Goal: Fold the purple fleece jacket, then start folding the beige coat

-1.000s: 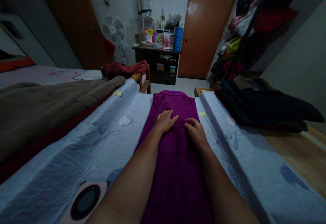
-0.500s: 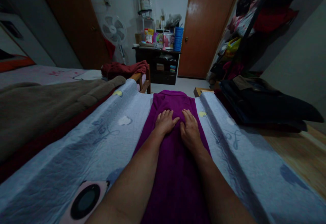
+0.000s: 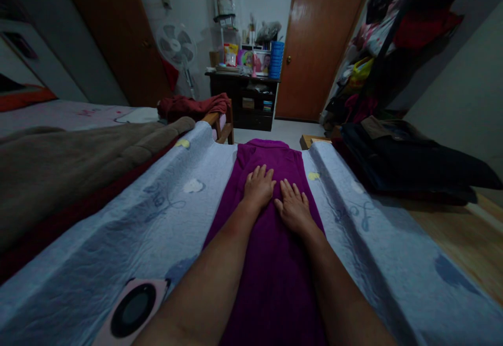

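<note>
The right hand (image 3: 294, 208) has slid back a little toward the person; the left hand (image 3: 259, 186) went slightly forward. Both have fingers spread, pressing flat on the long purple cloth garment (image 3: 277, 283), which lies mid-way across the pale blue patterned blanket (image 3: 188, 220). A pink thing with a round black face (image 3: 132, 310) sits at the blanket's near left.

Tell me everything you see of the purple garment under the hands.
The long, purple, soft-looking cloth garment lies lengthwise, spread with slight creases, on the pale blue, patterned cover. Its far end has a collar-like edge; its near end runs out of view. The left hand and right hand rest palm-down upon it; the bare forearms partly hide it.
</note>
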`<action>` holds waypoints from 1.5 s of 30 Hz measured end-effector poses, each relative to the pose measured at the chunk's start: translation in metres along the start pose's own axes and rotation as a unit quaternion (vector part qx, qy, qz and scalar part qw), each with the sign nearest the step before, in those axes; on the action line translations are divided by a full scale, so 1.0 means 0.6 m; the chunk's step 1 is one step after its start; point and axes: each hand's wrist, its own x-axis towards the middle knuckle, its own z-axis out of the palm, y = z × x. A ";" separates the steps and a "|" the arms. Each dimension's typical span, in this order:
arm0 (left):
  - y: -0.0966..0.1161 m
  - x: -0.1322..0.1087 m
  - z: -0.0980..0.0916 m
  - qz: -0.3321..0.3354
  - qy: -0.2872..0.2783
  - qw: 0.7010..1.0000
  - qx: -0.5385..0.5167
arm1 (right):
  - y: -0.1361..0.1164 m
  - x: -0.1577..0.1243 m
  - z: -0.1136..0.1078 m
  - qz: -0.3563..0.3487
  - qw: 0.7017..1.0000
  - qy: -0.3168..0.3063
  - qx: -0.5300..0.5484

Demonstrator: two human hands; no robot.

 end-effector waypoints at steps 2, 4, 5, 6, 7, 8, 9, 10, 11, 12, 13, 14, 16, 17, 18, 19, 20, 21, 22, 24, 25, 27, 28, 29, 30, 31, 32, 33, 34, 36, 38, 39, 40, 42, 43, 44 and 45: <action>0.006 -0.002 -0.001 0.016 0.012 1.000 0.005 | 0.002 0.002 0.002 0.005 1.000 -0.002 -0.001; 0.008 -0.003 0.000 0.026 0.006 1.000 0.001 | 0.003 0.003 0.003 0.008 1.000 -0.003 0.000; 0.008 -0.003 0.002 0.026 -0.003 1.000 -0.004 | 0.003 0.003 0.004 0.008 1.000 -0.003 0.000; 0.007 -0.003 0.004 0.020 -0.014 1.000 -0.008 | 0.003 0.003 0.004 0.008 1.000 -0.002 0.002; 0.005 -0.002 0.006 0.012 -0.026 1.000 -0.012 | 0.002 0.002 0.004 0.009 1.000 -0.001 0.003; 0.003 -0.002 0.008 0.002 -0.041 0.999 -0.015 | 0.001 0.002 0.005 0.011 1.000 0.003 0.004; 0.002 -0.001 0.009 -0.008 -0.056 0.998 -0.017 | 0.000 0.001 0.005 0.013 1.000 0.009 0.004; 0.001 -0.001 0.010 -0.015 -0.069 0.997 -0.017 | -0.002 0.001 0.004 0.013 1.000 0.021 0.006; 0.000 0.000 0.010 -0.018 -0.081 0.996 -0.017 | -0.004 0.000 0.004 0.010 0.999 0.040 0.010; -0.001 0.001 0.010 -0.018 -0.090 0.996 -0.018 | -0.006 0.001 0.004 0.003 0.998 0.066 0.018; -0.001 0.001 0.010 -0.016 -0.096 0.995 -0.018 | -0.009 0.001 0.004 -0.010 0.994 0.100 0.034; -0.002 0.002 0.010 -0.015 -0.101 0.995 -0.020 | -0.011 0.003 0.004 -0.029 0.988 0.137 0.059; -0.004 0.003 0.010 -0.013 -0.109 0.994 -0.026 | -0.016 0.007 0.007 -0.083 0.966 0.204 0.135; -0.005 0.004 0.011 -0.013 -0.112 0.993 -0.029 | -0.018 0.010 0.009 -0.109 0.951 0.226 0.180; -0.007 0.005 0.012 -0.010 -0.113 0.993 -0.033 | -0.019 0.013 0.014 -0.133 0.935 0.239 0.226; -0.009 0.005 0.014 -0.006 -0.113 0.993 -0.036 | -0.020 0.016 0.019 -0.151 0.920 0.245 0.268; -0.011 0.006 0.016 -0.001 -0.112 0.993 -0.039 | -0.019 0.018 0.025 -0.161 0.907 0.245 0.304; -0.014 0.007 0.018 0.004 -0.113 0.993 -0.044 | -0.018 0.020 0.032 -0.164 0.897 0.241 0.333; -0.016 0.008 0.020 0.009 -0.115 0.992 -0.051 | -0.016 0.022 0.040 -0.164 0.890 0.235 0.355; -0.021 0.011 0.023 0.014 -0.122 0.990 -0.069 | -0.011 0.025 0.053 -0.160 0.885 0.218 0.379; -0.023 0.012 0.024 0.015 -0.125 0.989 -0.079 | -0.008 0.026 0.058 -0.159 0.886 0.210 0.382; -0.025 0.014 0.025 0.011 -0.122 0.987 -0.100 | -0.003 0.028 0.064 -0.164 0.892 0.199 0.371; -0.026 0.015 0.024 0.004 -0.117 0.987 -0.108 | -0.001 0.028 0.066 -0.167 0.897 0.197 0.358; -0.026 0.015 0.024 -0.006 -0.109 0.988 -0.112 | 0.000 0.028 0.066 -0.171 0.904 0.194 0.340; -0.026 0.015 0.023 -0.020 -0.098 0.989 -0.113 | 0.001 0.027 0.066 -0.177 0.912 0.188 0.318; -0.026 0.015 0.022 -0.037 -0.082 0.990 -0.107 | 0.000 0.026 0.065 -0.184 0.921 0.180 0.294; -0.025 0.015 0.020 -0.055 -0.062 0.992 -0.096 | 0.000 0.025 0.064 -0.194 0.929 0.169 0.268; -0.025 0.014 0.019 -0.075 -0.041 0.993 -0.081 | -0.002 0.023 0.062 -0.203 0.936 0.156 0.243; -0.024 0.013 0.017 -0.098 -0.021 0.993 -0.064 | -0.005 0.021 0.059 -0.210 0.942 0.143 0.219; -0.022 0.011 0.014 -0.150 0.005 0.988 -0.037 | -0.011 0.014 0.050 -0.208 0.956 0.113 0.172; -0.020 0.008 0.010 -0.195 0.011 0.980 -0.025 | -0.019 0.007 0.037 -0.188 0.971 0.077 0.129; -0.020 0.007 0.008 -0.207 0.011 0.978 -0.023 | -0.022 0.004 0.030 -0.175 0.977 0.058 0.110; -0.020 0.007 0.005 -0.212 0.011 0.977 -0.022 | -0.025 0.001 0.023 -0.162 0.981 0.042 0.093; -0.024 0.007 0.002 -0.207 0.007 0.978 -0.027 | -0.031 -0.004 0.011 -0.138 0.988 0.022 0.068; -0.027 0.007 0.000 -0.203 0.004 0.979 -0.031 | -0.033 -0.006 0.006 -0.130 0.990 0.016 0.059; -0.032 0.009 0.000 -0.198 0.004 0.979 -0.037 | -0.034 -0.007 0.003 -0.124 0.991 0.011 0.053; -0.038 0.010 -0.001 -0.193 0.004 0.980 -0.044 | -0.036 -0.008 0.002 -0.121 0.991 0.007 0.048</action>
